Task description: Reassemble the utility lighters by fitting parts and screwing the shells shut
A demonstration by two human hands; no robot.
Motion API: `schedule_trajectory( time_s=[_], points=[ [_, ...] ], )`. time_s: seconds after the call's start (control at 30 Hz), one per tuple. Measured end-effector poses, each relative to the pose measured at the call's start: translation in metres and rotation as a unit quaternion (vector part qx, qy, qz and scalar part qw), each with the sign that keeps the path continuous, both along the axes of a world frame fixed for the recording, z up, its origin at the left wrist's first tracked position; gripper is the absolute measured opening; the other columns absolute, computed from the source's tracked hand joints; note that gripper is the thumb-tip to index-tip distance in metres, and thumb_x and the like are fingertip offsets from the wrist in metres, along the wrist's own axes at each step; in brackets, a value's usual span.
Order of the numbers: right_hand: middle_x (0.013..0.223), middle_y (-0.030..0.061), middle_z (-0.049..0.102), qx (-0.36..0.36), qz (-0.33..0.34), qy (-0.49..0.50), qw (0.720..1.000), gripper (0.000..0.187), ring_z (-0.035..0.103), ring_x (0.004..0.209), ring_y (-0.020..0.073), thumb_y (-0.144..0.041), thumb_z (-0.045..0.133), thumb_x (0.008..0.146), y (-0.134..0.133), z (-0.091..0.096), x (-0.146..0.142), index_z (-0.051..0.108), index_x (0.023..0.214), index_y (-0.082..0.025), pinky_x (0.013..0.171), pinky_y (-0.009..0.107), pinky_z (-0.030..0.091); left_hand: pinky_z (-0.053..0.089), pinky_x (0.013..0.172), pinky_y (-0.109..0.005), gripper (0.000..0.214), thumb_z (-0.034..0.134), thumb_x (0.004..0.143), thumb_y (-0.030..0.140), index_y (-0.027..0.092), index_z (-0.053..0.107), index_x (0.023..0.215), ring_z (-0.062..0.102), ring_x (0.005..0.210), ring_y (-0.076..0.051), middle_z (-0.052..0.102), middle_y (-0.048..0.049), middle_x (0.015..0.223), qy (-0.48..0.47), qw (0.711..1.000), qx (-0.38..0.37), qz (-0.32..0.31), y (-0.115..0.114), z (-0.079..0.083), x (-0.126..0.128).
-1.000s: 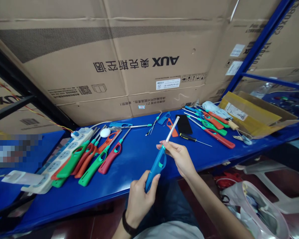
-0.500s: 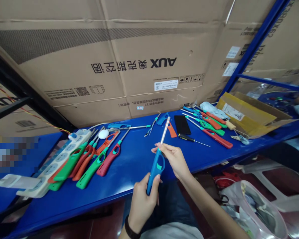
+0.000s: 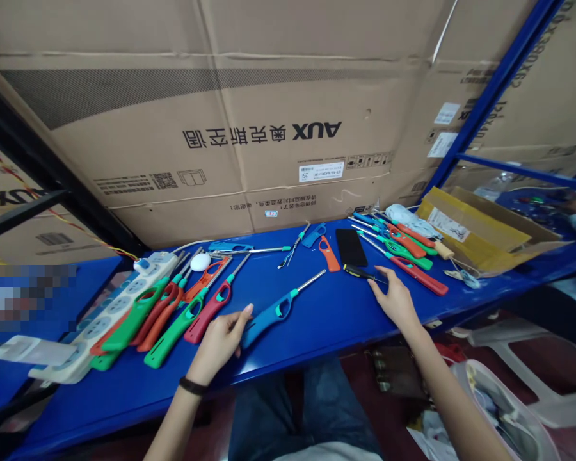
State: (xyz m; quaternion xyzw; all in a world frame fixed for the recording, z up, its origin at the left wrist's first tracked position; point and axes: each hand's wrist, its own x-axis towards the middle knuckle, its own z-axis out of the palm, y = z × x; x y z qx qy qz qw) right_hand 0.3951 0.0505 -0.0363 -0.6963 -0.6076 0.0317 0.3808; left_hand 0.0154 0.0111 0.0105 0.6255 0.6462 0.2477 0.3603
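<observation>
My left hand (image 3: 223, 334) has its fingers closed at the handle end of a blue long-nosed lighter (image 3: 269, 318), whose metal tube points up and right over the blue table. My right hand (image 3: 394, 296) is at the right, thumb and fingers apart around the thin shaft of a black and yellow screwdriver (image 3: 358, 271); the hand looks open. Just behind the screwdriver lies a black phone (image 3: 351, 247). An orange lighter casing part (image 3: 329, 254) and a blue casing part (image 3: 314, 235) lie left of the phone. Nearest my left hand is a red lighter (image 3: 210, 312).
Several lighters, one green (image 3: 175, 330), lean along a white power strip (image 3: 120, 301) at left. More lighters, one red (image 3: 420, 275), lie at right beside a yellow-edged cardboard box (image 3: 480, 234). A large carton (image 3: 269, 83) stands behind; a pale bin (image 3: 504, 410) is below right.
The blue lighter has moved down and left with my left hand, from upright to tilted low. My right hand has let go of its tube and moved right to the screwdriver.
</observation>
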Motion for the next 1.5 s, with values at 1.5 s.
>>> schedule_trajectory(
  time_s=[1.5],
  points=[
    [0.097, 0.0117, 0.063, 0.028, 0.104, 0.002, 0.994, 0.027, 0.057, 0.09, 0.0286, -0.04, 0.047, 0.088, 0.029, -0.013, -0.028, 0.059, 0.1, -0.019, 0.078, 0.043, 0.046, 0.052, 0.07, -0.029, 0.035, 0.05, 0.083, 0.048, 0.017, 0.066, 0.084, 0.067, 0.077, -0.02, 0.072, -0.0067, 0.084, 0.017, 0.974, 0.196, -0.111, 0.074, 0.004, 0.026]
  ],
)
